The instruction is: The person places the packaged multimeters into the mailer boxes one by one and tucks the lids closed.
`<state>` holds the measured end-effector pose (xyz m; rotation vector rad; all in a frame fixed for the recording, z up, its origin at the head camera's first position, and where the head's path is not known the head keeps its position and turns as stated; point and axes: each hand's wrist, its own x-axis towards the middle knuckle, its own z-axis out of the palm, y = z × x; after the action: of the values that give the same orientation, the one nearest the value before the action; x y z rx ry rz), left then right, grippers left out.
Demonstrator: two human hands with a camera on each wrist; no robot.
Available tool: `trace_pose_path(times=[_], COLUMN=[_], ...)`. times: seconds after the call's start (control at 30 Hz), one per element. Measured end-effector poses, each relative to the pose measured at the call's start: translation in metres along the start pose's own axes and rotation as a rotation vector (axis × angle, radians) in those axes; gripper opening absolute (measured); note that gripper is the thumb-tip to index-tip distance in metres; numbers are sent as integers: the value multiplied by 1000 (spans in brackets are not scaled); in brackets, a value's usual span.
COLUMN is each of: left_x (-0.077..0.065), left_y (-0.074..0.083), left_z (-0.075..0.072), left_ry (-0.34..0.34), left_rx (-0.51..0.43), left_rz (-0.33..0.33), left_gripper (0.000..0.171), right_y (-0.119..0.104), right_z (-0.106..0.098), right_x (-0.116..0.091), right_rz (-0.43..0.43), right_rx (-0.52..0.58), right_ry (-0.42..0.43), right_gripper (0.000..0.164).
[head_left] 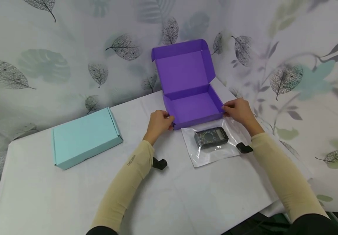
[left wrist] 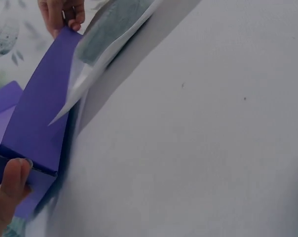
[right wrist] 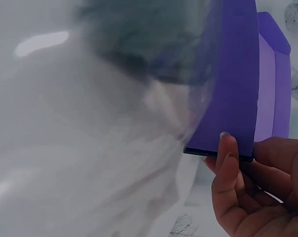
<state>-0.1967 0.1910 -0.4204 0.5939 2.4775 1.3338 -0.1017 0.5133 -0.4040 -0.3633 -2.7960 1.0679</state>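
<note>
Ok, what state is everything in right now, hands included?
Purple box: open, lid raised, nothing visible inside.
Blue box: closed.
Meter: face up.
Clear bag: meter inside; sealed or not, unclear.
Left hand: gripping purple box's near left corner.
Right hand: gripping its near right corner.

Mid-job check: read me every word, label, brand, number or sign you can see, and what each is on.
"Let...Slim", on the left sleeve; the character between is blurred.
Markings on the meter in the clear bag: too small to read.
Purple box and teal box: no text on the visible faces.
</note>
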Motion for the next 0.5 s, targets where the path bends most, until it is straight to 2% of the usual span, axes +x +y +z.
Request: trace_pose_path(times=[0.23, 0.5], left_x=[-23, -50], left_y=[-1, -2], left_z=[-35, -64], left_ry=[67, 62], left_rx=[27, 121], left_rz=[25, 61], left_gripper=[22, 23], right_y=[-35, -65], right_z=[9, 17], right_x=[-7, -31], right_rz=[-104, -115], right_rx=[-3, 4], right_ry=[7, -30], right_gripper=[21, 23])
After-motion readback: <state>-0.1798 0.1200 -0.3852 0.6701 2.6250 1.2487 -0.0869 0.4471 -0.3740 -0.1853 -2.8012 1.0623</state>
